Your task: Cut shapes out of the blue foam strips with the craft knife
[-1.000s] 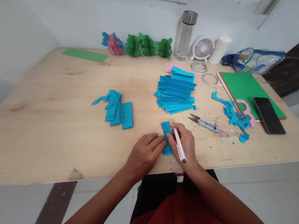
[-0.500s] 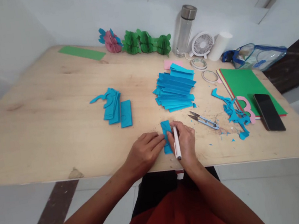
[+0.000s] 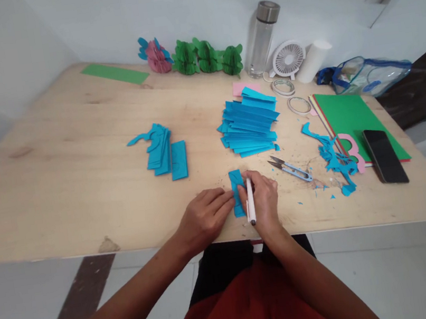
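Cut blue stack (image 3: 159, 154): far left of the work, on bare wood; curved outlines along its upper part, a lone blue rectangle (image 3: 179, 160) just beside it.
Left hand (image 3: 207, 214): palm down, fingers laid out side by side, tips on the left edge of the paper; no grip round anything visible, thumb hidden.
Folded blue paper (image 3: 235, 178): flat on the table near its front edge, long side running away from the body; a faint curved line on its upper part.
Handling, judged: light, layered, fairly stiff for its size; likely to skid or fan apart if pushed sideways, creases easily. Best held by pressing flat near the left long edge, or pinching both layers at a short end.
Lie: between the hands, fingers touching it from both sides, top end uncovered beyond them.
White pen (image 3: 250, 202): over the paper's right side, dark end toward the body; writing tip hidden, contact cannot be told.
Right hand (image 3: 265, 194): closed on the pen, its side resting on the table; near the left hand, the paper between.
Snips (image 3: 292, 170): just beyond the right hand, blades pointing left.
Blue scraps (image 3: 330, 155): farther right, loose heap.
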`<act>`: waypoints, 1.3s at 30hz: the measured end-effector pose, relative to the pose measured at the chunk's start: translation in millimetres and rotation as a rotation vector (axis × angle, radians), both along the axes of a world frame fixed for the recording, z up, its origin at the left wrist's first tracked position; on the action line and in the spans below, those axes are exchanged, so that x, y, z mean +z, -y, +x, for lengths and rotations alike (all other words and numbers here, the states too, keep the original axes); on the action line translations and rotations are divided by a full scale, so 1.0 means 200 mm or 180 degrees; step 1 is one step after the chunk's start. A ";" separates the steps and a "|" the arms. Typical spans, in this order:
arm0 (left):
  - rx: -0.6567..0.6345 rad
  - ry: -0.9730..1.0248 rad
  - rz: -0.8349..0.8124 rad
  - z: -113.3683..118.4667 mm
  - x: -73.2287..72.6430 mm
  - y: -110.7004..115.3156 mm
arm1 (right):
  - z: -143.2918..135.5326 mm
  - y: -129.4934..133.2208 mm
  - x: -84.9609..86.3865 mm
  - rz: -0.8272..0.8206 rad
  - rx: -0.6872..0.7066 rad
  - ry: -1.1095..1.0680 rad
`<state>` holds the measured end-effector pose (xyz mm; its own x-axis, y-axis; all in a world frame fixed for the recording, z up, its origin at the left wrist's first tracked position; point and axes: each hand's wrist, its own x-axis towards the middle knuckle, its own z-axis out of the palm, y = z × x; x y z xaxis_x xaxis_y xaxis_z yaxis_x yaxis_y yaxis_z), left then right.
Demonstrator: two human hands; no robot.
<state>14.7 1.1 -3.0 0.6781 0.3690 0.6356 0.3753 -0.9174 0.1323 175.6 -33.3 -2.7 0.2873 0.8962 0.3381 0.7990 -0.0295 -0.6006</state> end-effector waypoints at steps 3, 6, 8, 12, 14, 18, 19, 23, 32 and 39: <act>-0.0002 -0.0067 0.0000 0.00 0.00 0.00 | 0.00 0.00 0.00 -0.0018 -0.0024 0.0008; -0.0004 -0.0100 0.0028 0.00 0.00 0.00 | 0.00 0.00 0.00 -0.0034 -0.0030 0.0013; -0.0015 -0.0087 0.0046 0.01 0.00 0.00 | 0.00 0.00 0.00 -0.0043 -0.0013 0.0021; -0.0017 -0.0074 0.0013 0.01 0.00 0.00 | 0.00 0.00 -0.01 -0.0029 -0.0030 0.0003; -0.0025 -0.0060 -0.0002 0.01 0.00 0.00 | 0.00 0.00 -0.01 -0.0027 -0.0016 -0.0011; -0.0033 -0.0086 0.0026 0.01 -0.01 0.00 | 0.01 0.00 0.00 -0.0031 0.0024 -0.0014; -0.0033 -0.0090 0.0022 0.01 0.00 0.00 | 0.01 0.00 0.00 -0.0034 0.0018 -0.0015; -0.0053 -0.0065 -0.0042 0.00 0.00 0.00 | 0.01 0.00 0.00 -0.0036 0.0005 -0.0029; -0.0051 -0.0140 0.0029 0.01 0.01 0.00 | 0.01 0.00 -0.01 -0.0048 0.0067 0.0014; -0.0078 -0.0094 0.0155 0.02 0.02 -0.01 | 0.06 0.05 0.02 0.0350 -0.0013 0.0111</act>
